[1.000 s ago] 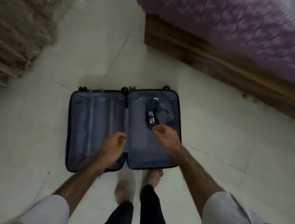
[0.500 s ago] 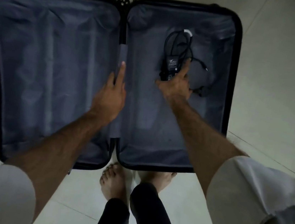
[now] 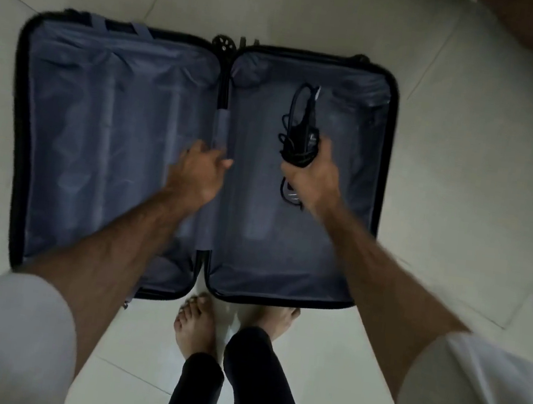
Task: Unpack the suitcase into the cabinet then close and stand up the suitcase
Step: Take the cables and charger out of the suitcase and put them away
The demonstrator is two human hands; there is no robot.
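Suitcase point(image 3: 122, 164): hard-shell case with a dark rim, lying fully open and flat on the floor point(image 3: 459, 208), its two halves side by side. Each half is a rounded rectangle lined with soft, creased grey-blue fabric that shows lengthwise ridges. Long axis of each half runs away from the person; the hinge spine runs the same way down the middle. Wheel point(image 3: 223, 44) sits at the far end of the spine, so the case's base points away from the person and its top end points toward the bare feet point(image 3: 196, 327).

Charger point(image 3: 302, 132): black adapter block with a bundle of thin, looped black cable, in the right half of the case, toward its far end. Cable loops extend away from the person; a further loop shows on the near side of the hand.

Right hand point(image 3: 314, 181): fingers curled round the charger and its cable bundle, gripping it over the right half's lining.

Left hand point(image 3: 199, 173): over the central spine, palm down; the fingers are blurred, so I cannot tell whether it grips anything.

Floor: pale, smooth, glossy tiles with thin grout lines.

Sleeves point(image 3: 7, 331): light, soft cloth, pushed up on both arms.
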